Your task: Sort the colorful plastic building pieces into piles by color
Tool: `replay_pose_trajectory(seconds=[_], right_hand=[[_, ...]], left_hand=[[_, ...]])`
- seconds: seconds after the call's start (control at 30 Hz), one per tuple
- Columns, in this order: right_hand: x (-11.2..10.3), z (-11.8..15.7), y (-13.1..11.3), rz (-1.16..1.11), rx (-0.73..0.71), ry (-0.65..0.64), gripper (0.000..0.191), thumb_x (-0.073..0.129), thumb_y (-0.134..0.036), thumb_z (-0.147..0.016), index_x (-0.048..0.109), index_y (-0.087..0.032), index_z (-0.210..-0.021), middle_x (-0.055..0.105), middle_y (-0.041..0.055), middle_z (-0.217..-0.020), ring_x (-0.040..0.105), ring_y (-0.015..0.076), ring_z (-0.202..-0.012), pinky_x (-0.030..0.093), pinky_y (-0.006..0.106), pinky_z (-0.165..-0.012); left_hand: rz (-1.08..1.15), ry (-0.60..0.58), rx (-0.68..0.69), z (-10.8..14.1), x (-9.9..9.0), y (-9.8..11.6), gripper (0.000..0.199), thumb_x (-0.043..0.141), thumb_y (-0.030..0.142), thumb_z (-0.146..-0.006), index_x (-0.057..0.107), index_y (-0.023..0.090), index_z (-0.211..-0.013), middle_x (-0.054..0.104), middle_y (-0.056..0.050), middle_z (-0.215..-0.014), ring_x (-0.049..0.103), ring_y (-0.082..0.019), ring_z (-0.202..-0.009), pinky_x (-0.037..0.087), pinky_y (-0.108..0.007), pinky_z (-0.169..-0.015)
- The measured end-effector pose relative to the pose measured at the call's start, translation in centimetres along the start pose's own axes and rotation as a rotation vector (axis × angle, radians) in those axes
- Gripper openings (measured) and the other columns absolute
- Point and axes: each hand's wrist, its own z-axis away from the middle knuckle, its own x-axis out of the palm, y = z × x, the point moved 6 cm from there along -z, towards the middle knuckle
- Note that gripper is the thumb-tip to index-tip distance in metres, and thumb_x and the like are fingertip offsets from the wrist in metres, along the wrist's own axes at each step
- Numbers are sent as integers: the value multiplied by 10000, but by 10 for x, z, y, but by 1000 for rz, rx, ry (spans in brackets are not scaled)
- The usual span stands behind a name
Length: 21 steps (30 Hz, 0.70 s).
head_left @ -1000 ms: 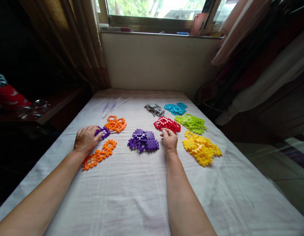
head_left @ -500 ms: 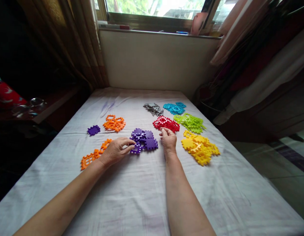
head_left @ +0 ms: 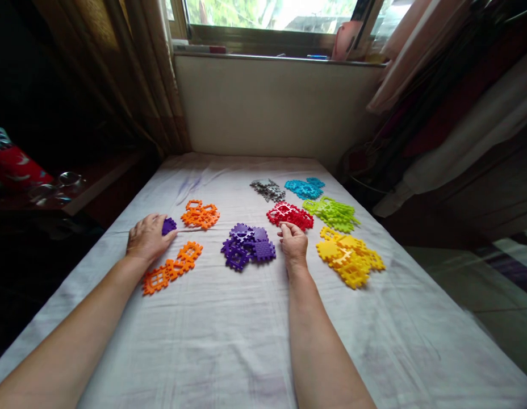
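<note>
My left hand (head_left: 149, 237) reaches over a single purple interlocking tile (head_left: 168, 226) at the left of the bed-like surface, with thumb and fingers closed around its near side. Part of that tile is hidden by the hand. My right hand (head_left: 293, 241) rests curled between the purple pile and the red pile, fingertips drawn together, nothing visible in them. A heap of purple tiles (head_left: 249, 245) lies between my hands. Just beyond my right fingertips are red tiles (head_left: 289, 215). Joined orange tiles (head_left: 173, 268) form a slanting strip beside my left wrist.
Loose orange tiles (head_left: 200, 215) lie farther back on the left. Grey pieces (head_left: 268, 190), blue tiles (head_left: 304, 188), green tiles (head_left: 333, 214) and yellow tiles (head_left: 349, 258) sit in separate piles to the right. A pale cloth (head_left: 229, 329) covers the surface; a wall (head_left: 263, 105) stands behind.
My left hand has moved left, from the purple pile to the lone purple tile. A windowed purple tile formerly at its fingers now lies on the pile. My right hand has stayed put.
</note>
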Motion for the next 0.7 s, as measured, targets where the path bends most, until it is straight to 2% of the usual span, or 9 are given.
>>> replay_pose_trajectory(seconds=[0.07, 0.17, 0.27, 0.33, 0.43, 0.5, 0.6, 0.7], right_hand=[[0, -1, 1, 7, -5, -7, 336, 596, -441, -656, 726, -169, -804, 707, 14, -685, 648, 153, -598, 479, 257, -574], [0, -2, 3, 23, -13, -22, 345, 597, -451, -662, 726, -171, -815, 718, 21, -717, 654, 155, -613, 483, 259, -582], [0, -4, 4, 40, -25, -31, 352, 601, -468, -676, 724, -174, -825, 721, 25, -728, 660, 159, -626, 486, 262, -591], [0, -4, 5, 41, -28, -32, 353, 599, -471, -683, 724, -174, -828, 722, 26, -731, 662, 161, -629, 489, 265, -593], [1, -4, 5, 50, -25, -22, 343, 592, -456, -680, 728, -174, -821, 721, 24, -720, 656, 159, -615, 492, 267, -597], [1, -4, 5, 65, -28, -15, 338, 585, -449, -681, 732, -174, -813, 716, 19, -701, 652, 158, -609, 492, 267, -601], [1, -4, 5, 75, -36, -21, 342, 583, -452, -689, 734, -175, -822, 720, 22, -707, 656, 162, -618, 494, 266, -599], [1, -4, 6, 83, -48, -29, 355, 582, -468, -699, 733, -176, -831, 716, 22, -700, 660, 169, -630, 494, 268, -599]], left_hand=[[-49, -92, -47, -4, 6, -17, 583, 506, 512, -874, 569, 144, -1322, 585, -204, -1348, 566, -388, -1195, 462, -483, -969], [-78, -148, -34, -4, 9, -23, 590, 435, 548, -896, 597, 141, -1292, 638, -196, -1280, 602, -381, -1134, 477, -460, -911], [-69, -106, -9, -2, 2, -17, 528, 389, 523, -912, 679, 160, -1162, 682, -174, -1206, 629, -357, -1079, 485, -422, -855], [-21, -37, -4, 1, -7, -8, 495, 358, 484, -924, 720, 173, -1057, 706, -157, -1147, 648, -326, -1028, 486, -384, -810], [126, 66, 6, 10, -19, 16, 483, 357, 479, -920, 736, 188, -997, 728, -126, -1071, 669, -283, -939, 475, -338, -732], [281, 104, 63, 20, -24, 44, 468, 375, 500, -916, 737, 211, -986, 745, -82, -992, 675, -239, -873, 464, -302, -712], [537, 58, 168, 38, -23, 92, 418, 427, 523, -904, 740, 252, -961, 750, -8, -845, 668, -174, -758, 454, -247, -679], [675, -24, 234, 51, -15, 133, 347, 491, 491, -889, 733, 267, -997, 744, 19, -781, 661, -151, -692, 449, -239, -649]])
